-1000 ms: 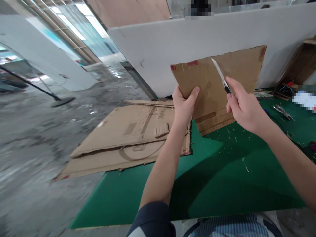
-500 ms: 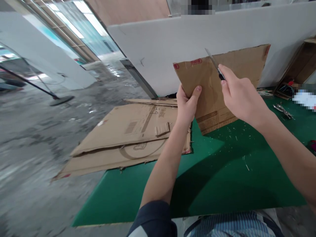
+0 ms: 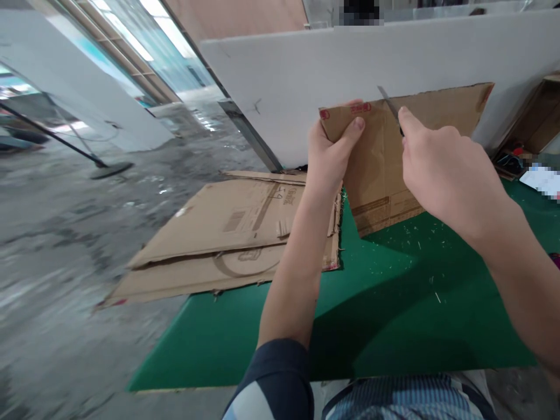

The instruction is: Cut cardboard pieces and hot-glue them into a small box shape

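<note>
A brown cardboard sheet (image 3: 371,169) with red print along its top edge stands upright on the green tabletop, close to the white panel. My left hand (image 3: 332,149) is closed on its upper left part, thumb on the near face and some fingers behind. In my right fist is a utility knife (image 3: 391,107), its long blade slanting up and left past the sheet's top edge. The right hand (image 3: 446,172) hides most of the knife's handle and part of the cardboard. Whether the blade touches the cardboard, I cannot tell.
Flattened cardboard boxes (image 3: 210,227) lie stacked on the left, overhanging the green table (image 3: 210,344). Small cardboard scraps dot its surface. A white panel (image 3: 271,76) rises behind. An open box (image 3: 531,122) stands at the far right, beside a blurred white item (image 3: 542,179).
My left hand has slid up the cardboard, from the middle of its left side to near the top edge. The knife stays in my right hand at the top edge.
</note>
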A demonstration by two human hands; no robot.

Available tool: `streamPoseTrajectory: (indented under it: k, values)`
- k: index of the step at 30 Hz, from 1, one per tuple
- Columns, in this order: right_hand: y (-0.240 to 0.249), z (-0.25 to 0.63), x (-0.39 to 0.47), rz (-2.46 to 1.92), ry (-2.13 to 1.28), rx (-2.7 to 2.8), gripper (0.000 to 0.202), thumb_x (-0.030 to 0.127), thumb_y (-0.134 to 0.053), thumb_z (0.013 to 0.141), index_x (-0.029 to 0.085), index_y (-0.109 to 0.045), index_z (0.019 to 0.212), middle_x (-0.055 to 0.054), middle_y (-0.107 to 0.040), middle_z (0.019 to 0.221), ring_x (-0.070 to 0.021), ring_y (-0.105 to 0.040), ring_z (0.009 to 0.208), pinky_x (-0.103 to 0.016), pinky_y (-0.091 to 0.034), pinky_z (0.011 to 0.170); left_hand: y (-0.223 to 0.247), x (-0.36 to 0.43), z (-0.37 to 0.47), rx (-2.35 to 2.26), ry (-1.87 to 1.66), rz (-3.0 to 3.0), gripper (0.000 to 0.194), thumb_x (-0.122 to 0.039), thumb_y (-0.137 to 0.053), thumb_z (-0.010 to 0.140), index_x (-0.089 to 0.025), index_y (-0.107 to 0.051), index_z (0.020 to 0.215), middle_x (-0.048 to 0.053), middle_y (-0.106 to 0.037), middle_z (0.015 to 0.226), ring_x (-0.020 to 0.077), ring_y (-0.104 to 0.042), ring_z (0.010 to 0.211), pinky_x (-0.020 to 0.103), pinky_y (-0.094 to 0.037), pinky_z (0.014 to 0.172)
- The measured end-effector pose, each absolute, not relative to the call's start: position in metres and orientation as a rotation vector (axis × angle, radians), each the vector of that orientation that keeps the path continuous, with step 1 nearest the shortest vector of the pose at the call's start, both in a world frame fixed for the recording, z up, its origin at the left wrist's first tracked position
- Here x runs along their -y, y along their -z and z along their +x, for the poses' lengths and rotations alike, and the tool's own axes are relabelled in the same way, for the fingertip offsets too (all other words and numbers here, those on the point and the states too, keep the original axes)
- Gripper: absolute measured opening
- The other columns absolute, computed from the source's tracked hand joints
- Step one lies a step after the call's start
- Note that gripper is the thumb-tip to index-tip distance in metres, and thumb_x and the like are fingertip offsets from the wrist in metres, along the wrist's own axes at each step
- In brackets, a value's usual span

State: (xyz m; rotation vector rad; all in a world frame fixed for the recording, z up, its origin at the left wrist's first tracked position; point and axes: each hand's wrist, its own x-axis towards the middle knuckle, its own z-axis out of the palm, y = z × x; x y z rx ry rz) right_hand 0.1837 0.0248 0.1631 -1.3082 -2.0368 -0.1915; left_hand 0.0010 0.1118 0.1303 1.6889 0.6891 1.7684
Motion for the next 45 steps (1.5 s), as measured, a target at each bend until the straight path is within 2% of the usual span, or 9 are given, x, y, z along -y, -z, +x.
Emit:
streamPoseTrajectory:
  k: [3, 7, 12, 19, 26, 31, 36, 41, 45]
  values:
    - [-0.158, 0.176, -0.026, -1.311, 0.319, 2.044, 0.043, 0.026, -0.039, 0.099, 0.013, -0.055, 0.137, -0.007, -0.055, 0.061, -0.028, -0.07, 0.068, -0.036, -0.05, 0.061, -0.126, -0.112, 0.002, -0.648, -1.805, 1.668, 0.049, -0.061, -0.078, 0.071, -0.026, -0.069, 0.104, 0.0, -0.074, 0.104, 0.0294, -0.067, 0.116, 0.05, -0.056, 0.103]
    - [-0.141, 0.172, -0.034, -0.984, 0.246, 1.946, 0.044, 0.041, -0.03, 0.104, 0.024, -0.054, 0.136, -0.006, -0.06, 0.065, -0.0251, -0.073, 0.077, -0.031, -0.051, 0.064, -0.121, -0.109, 0.006, -0.588, -1.811, 1.664, 0.048, -0.057, -0.08, 0.071, -0.025, -0.07, 0.105, 0.001, -0.074, 0.103, 0.0291, -0.067, 0.116, 0.05, -0.054, 0.106]
    - [-0.132, 0.174, -0.042, -0.939, 0.131, 1.905, 0.049, 0.049, -0.03, 0.103, 0.022, -0.051, 0.138, -0.007, -0.062, 0.069, -0.0262, -0.073, 0.081, -0.033, -0.053, 0.066, -0.12, -0.105, 0.01, -0.638, -1.836, 1.681, 0.051, -0.06, -0.076, 0.074, -0.025, -0.067, 0.108, 0.002, -0.071, 0.109, 0.0293, -0.066, 0.118, 0.049, -0.054, 0.105]
    - [-0.127, 0.174, -0.034, -0.984, 0.056, 1.884, 0.047, 0.046, -0.037, 0.101, 0.02, -0.052, 0.138, -0.005, -0.056, 0.061, -0.0233, -0.071, 0.071, -0.034, -0.052, 0.067, -0.118, -0.105, 0.012, -0.698, -1.854, 1.709, 0.046, -0.06, -0.068, 0.081, -0.025, -0.065, 0.11, 0.003, -0.069, 0.11, 0.0332, -0.06, 0.126, 0.05, -0.056, 0.101]
    - [-0.108, 0.174, -0.029, -1.017, -0.149, 1.906, 0.058, 0.042, -0.043, 0.097, 0.017, -0.041, 0.149, -0.003, -0.049, 0.049, -0.0232, -0.064, 0.06, -0.037, -0.053, 0.063, -0.119, -0.112, 0.011, -0.746, -1.898, 1.753, 0.052, -0.069, -0.067, 0.077, -0.026, -0.066, 0.107, 0.001, -0.071, 0.108, 0.0315, -0.064, 0.121, 0.05, -0.057, 0.1]
    - [-0.11, 0.169, -0.014, -1.224, -0.087, 1.986, 0.064, 0.036, -0.042, 0.097, 0.011, -0.032, 0.155, -0.002, -0.05, 0.047, -0.0212, -0.059, 0.053, -0.037, -0.05, 0.063, -0.116, -0.119, 0.008, -0.722, -1.952, 1.734, 0.048, -0.065, -0.07, 0.077, -0.023, -0.066, 0.1, 0.002, -0.071, 0.103, 0.0297, -0.067, 0.114, 0.05, -0.057, 0.1]
    - [-0.139, 0.155, -0.001, -1.74, 0.085, 2.15, 0.068, 0.031, -0.036, 0.098, 0.007, -0.018, 0.159, -0.009, -0.065, 0.064, -0.0208, -0.062, 0.059, -0.035, -0.048, 0.065, -0.114, -0.124, 0.005, -0.717, -1.952, 1.77, 0.046, -0.062, -0.074, 0.075, -0.022, -0.066, 0.096, 0.005, -0.073, 0.099, 0.0267, -0.07, 0.105, 0.045, -0.059, 0.096]
    - [-0.162, 0.151, -0.009, -1.796, 0.251, 2.178, 0.058, 0.029, -0.03, 0.101, 0.006, -0.031, 0.154, -0.018, -0.069, 0.086, -0.0256, -0.068, 0.075, -0.037, -0.049, 0.069, -0.114, -0.121, 0.006, -0.663, -1.924, 1.774, 0.043, -0.059, -0.073, 0.078, -0.022, -0.066, 0.099, 0.005, -0.071, 0.102, 0.0273, -0.07, 0.106, 0.046, -0.058, 0.095]
    - [-0.163, 0.154, -0.018, -1.773, 0.287, 2.156, 0.053, 0.025, -0.029, 0.101, 0.01, -0.037, 0.152, -0.02, -0.068, 0.095, -0.0276, -0.069, 0.08, -0.038, -0.049, 0.071, -0.111, -0.115, 0.007, -0.699, -1.93, 1.75, 0.043, -0.055, -0.076, 0.075, -0.021, -0.066, 0.098, 0.006, -0.073, 0.103, 0.0263, -0.071, 0.102, 0.044, -0.059, 0.093]
